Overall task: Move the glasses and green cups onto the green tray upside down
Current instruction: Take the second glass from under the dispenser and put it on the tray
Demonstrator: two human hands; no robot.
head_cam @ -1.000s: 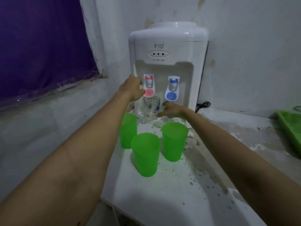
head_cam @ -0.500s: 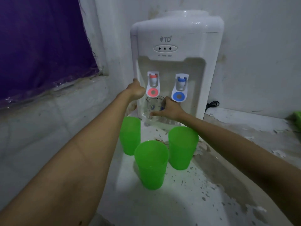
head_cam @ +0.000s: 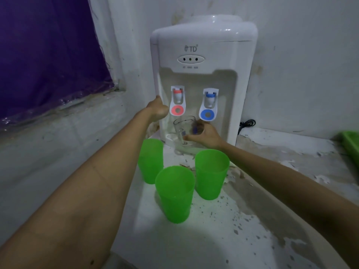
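A clear glass mug (head_cam: 183,129) stands upright on the drip tray of a white water dispenser (head_cam: 202,74), under the red tap. My right hand (head_cam: 204,135) is wrapped around the mug's right side. My left hand (head_cam: 158,110) rests against the dispenser's left front edge, beside the red tap, holding nothing. Three green plastic cups stand upright on the counter in front: a left one (head_cam: 151,161), a right one (head_cam: 211,173) and the nearest one (head_cam: 174,193). A corner of the green tray (head_cam: 349,142) shows at the far right edge.
The cups stand on a worn white counter (head_cam: 252,220) with peeling paint. A black power cord (head_cam: 245,124) lies right of the dispenser. A purple curtain (head_cam: 48,51) covers a window above a ledge on the left.
My right hand has closed around the glass mug, which it only touched a second ago. The view has shifted closer to the dispenser. My left hand stays at the dispenser's edge.
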